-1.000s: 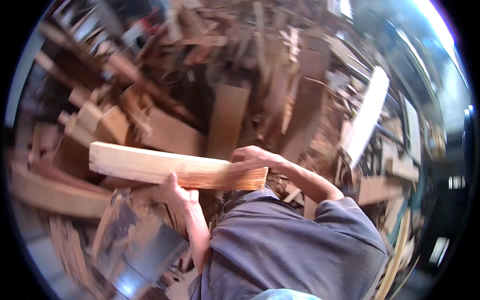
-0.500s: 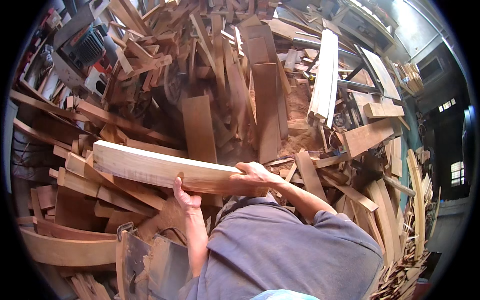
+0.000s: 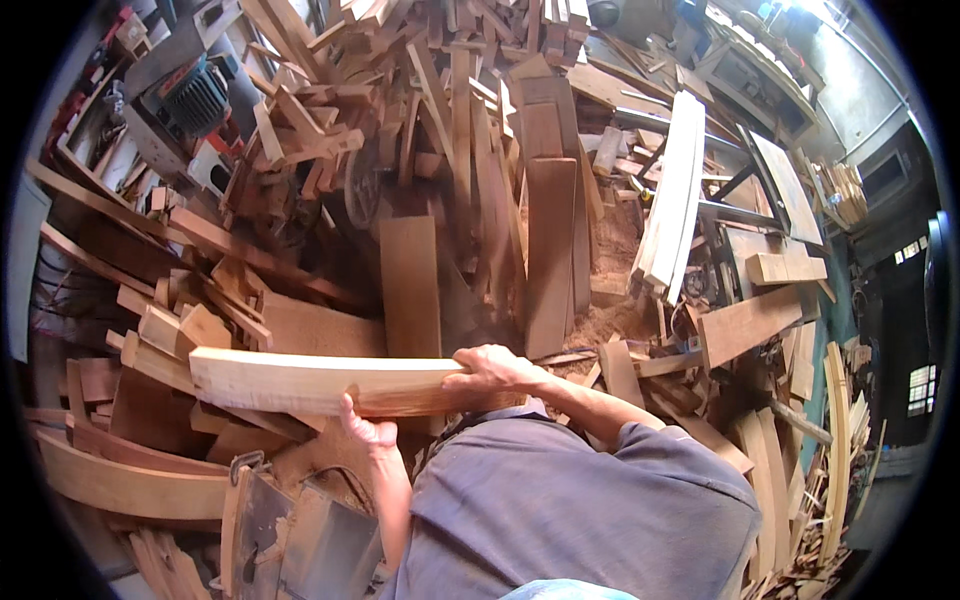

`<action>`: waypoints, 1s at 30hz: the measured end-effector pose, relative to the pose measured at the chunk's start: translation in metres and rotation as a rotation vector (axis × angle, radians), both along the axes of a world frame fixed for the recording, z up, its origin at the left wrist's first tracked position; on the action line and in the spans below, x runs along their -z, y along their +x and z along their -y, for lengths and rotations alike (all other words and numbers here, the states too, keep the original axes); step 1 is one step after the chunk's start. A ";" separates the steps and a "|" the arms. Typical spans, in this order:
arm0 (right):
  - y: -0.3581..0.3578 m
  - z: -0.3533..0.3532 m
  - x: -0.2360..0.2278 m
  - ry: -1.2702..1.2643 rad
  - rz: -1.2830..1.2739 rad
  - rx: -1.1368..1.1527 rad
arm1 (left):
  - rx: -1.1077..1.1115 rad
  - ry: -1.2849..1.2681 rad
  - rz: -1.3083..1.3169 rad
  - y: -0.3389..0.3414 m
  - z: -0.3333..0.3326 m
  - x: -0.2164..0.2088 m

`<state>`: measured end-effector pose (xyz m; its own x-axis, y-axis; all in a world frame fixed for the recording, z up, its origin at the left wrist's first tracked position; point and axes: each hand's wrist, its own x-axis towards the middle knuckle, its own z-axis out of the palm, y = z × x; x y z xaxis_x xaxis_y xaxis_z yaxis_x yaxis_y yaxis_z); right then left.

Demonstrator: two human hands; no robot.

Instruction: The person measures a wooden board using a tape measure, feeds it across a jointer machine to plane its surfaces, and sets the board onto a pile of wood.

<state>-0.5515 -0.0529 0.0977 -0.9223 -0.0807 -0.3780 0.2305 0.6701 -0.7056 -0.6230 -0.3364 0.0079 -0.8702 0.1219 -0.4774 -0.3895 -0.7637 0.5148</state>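
Note:
A thick, pale wooden plank (image 3: 290, 378) lies crosswise in front of my body, with a darker reddish stretch toward its right end. My left hand (image 3: 368, 424) grips its near lower edge around the middle, thumb up against the side face and the other fingers hidden beneath. Near the right end, my right hand (image 3: 490, 368) is wrapped over the top edge. The plank's left end sticks out above a stack of cut wood blocks (image 3: 165, 345). Just beyond the plank stands a brown upright board (image 3: 411, 285).
Offcuts and boards heap up ahead and to both sides. A motor (image 3: 195, 100) sits at the far left. Pale strips (image 3: 672, 195) lean at the right, near a metal frame (image 3: 745, 210). Curved boards (image 3: 130, 485) lie at the near left. Sawdust (image 3: 600, 325) covers the ground ahead.
In the picture the plank has tilted closer to level, its left end lower and its right end slightly higher. Both hands keep their hold. The surroundings have shifted downward in the view.

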 end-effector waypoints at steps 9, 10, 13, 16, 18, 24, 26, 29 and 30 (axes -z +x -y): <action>-0.012 -0.067 0.035 0.030 -0.062 -0.161 | -0.066 0.063 -0.045 -0.008 -0.017 0.009; -0.011 -0.073 0.033 0.040 -0.039 -0.171 | -0.052 0.080 -0.050 -0.008 -0.021 0.008; -0.006 -0.081 0.030 0.081 0.021 -0.156 | -0.070 -0.008 -0.068 -0.011 -0.035 0.004; 0.001 -0.082 0.025 0.091 -0.012 -0.145 | -0.017 -0.034 -0.046 -0.008 -0.042 -0.008; 0.011 -0.082 0.027 0.080 -0.079 -0.118 | 0.044 -0.007 -0.028 -0.009 -0.040 -0.001; 0.056 -0.074 0.023 0.143 -0.094 0.037 | 0.169 0.006 -0.013 -0.014 -0.044 0.009; 0.072 -0.072 0.022 0.153 -0.117 0.121 | 0.255 0.004 -0.039 -0.017 -0.059 -0.005; 0.090 -0.074 0.020 0.142 -0.103 0.205 | 0.371 0.067 -0.045 -0.025 -0.073 -0.007; 0.095 -0.074 0.027 0.143 -0.111 0.230 | 0.407 0.098 -0.066 -0.028 -0.078 -0.007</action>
<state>-0.4567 0.0214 0.0710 -0.9465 0.1820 -0.2666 0.3148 0.7035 -0.6372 -0.6514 -0.2587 0.0148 -0.7703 0.5039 -0.3908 -0.6377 -0.6015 0.4813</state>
